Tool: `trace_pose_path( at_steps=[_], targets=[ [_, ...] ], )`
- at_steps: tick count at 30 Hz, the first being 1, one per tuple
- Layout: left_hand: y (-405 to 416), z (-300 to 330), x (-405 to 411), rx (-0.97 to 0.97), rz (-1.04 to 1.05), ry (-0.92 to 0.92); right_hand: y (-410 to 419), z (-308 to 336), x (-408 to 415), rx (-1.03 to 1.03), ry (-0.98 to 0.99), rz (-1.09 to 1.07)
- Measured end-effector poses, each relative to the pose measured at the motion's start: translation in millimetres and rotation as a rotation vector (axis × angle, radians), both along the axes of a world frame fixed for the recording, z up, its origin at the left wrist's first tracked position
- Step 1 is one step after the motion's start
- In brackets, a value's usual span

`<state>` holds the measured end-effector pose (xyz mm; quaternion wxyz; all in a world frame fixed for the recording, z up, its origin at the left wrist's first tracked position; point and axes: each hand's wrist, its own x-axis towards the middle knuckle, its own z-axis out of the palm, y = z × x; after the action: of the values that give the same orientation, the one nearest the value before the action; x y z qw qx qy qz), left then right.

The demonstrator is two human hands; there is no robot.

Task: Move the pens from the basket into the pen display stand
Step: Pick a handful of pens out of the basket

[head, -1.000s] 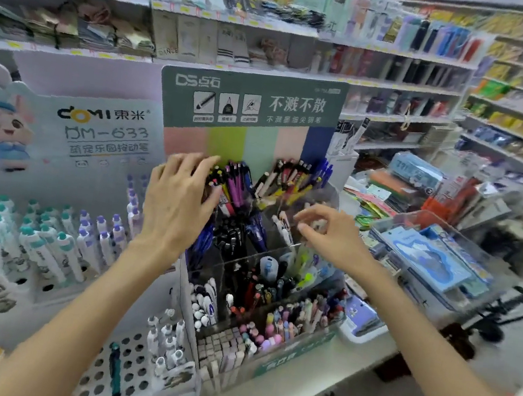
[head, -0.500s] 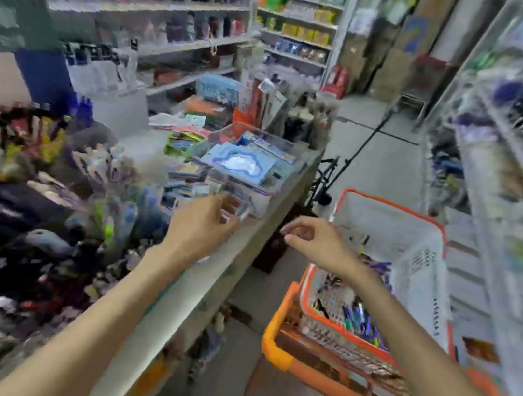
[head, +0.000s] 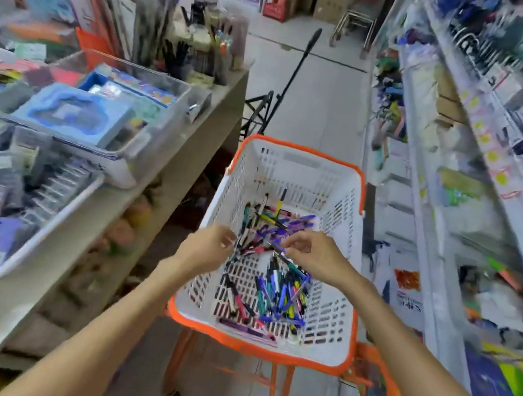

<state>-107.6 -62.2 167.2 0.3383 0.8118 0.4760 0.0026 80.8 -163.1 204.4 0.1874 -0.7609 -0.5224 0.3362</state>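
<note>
Both hands, a second ago at the pen stand, now reach into the basket [head: 297,155] on the right. Left hand [head: 207,247] hangs loosely curled, empty; right hand [head: 312,255] seems to pinch among the pens [head: 279,289], starting another load.

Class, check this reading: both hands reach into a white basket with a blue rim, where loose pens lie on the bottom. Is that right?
One detail is wrong: the rim is orange, not blue. The head view shows both the left hand and the right hand reaching into the white basket, where loose pens lie on the bottom.
</note>
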Motion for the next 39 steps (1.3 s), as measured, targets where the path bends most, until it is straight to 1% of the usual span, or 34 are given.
trace_pose_path(
  at_steps=[3, 7, 9, 12, 14, 16, 19, 21, 24, 26, 28, 30, 31, 32, 34, 36, 38, 39],
  targets=[
    [8.7, -51.3, 31.4, -0.195, 0.026, 0.097, 10.6, -42.4, 26.3, -0.139, -0.016, 0.014],
    [10.1, -124.1, 67.6, -0.415, 0.135, 0.236, 21.5, -126.7, 54.4, -0.423, -0.068, -0.019],
    [9.7, -151.0, 77.2, -0.511, 0.198, 0.271, 25.6, -160.1, 56.5, -0.569, -0.105, -0.050],
    [6.1, -189.1, 87.8, -0.616, 0.322, 0.280, 28.9, -199.1, 49.5, -0.706, -0.122, -0.118],
    [4.2, -207.3, 94.5, -0.632, 0.474, 0.208, 30.6, -225.6, 43.8, -0.679, -0.226, -0.205],
    [2.9, -222.0, 100.6, -0.620, 0.576, 0.143, 33.0, -246.0, 36.0, -0.597, -0.257, -0.304],
    [1.5, -234.3, 105.1, -0.624, 0.591, 0.066, 39.7, -260.3, 24.3, -0.544, -0.248, -0.389],
    [4.3, -238.7, 107.3, -0.604, 0.590, 0.065, 41.9, -269.6, 20.6, -0.546, -0.246, -0.374],
    [8.4, -238.2, 110.1, -0.504, 0.577, 0.086, 40.7, -275.9, 24.0, -0.537, -0.224, -0.339],
    [8.6, -237.9, 114.7, -0.447, 0.556, 0.047, 38.3, -277.9, 28.5, -0.486, -0.194, -0.301],
    [6.6, -236.0, 121.9, -0.452, 0.502, 0.007, 34.5, -279.1, 28.0, -0.418, -0.131, -0.271],
    [2.6, -234.2, 129.3, -0.522, 0.430, 0.007, 31.5, -282.8, 25.2, -0.368, -0.056, -0.266],
    [2.6, -232.3, 131.8, -0.561, 0.429, -0.002, 30.7, -282.8, 24.3, -0.344, -0.022, -0.277],
    [4.4, -229.6, 134.1, -0.584, 0.458, -0.027, 30.6, -285.1, 24.8, -0.326, 0.022, -0.293],
    [11.1, -228.2, 135.7, -0.696, 0.598, -0.122, 30.0, -283.3, 28.6, -0.317, 0.170, -0.344],
    [19.0, -229.2, 135.0, -0.827, 0.671, -0.200, 30.4, -276.8, 33.1, -0.338, 0.322, -0.420],
    [24.3, -224.9, 135.2, -0.874, 0.572, -0.165, 33.0, -271.4, 36.6, -0.379, 0.437, -0.472],
    [25.4, -225.0, 135.4, -0.879, 0.510, -0.131, 34.8, -268.4, 39.1, -0.363, 0.484, -0.499]
  ],
)
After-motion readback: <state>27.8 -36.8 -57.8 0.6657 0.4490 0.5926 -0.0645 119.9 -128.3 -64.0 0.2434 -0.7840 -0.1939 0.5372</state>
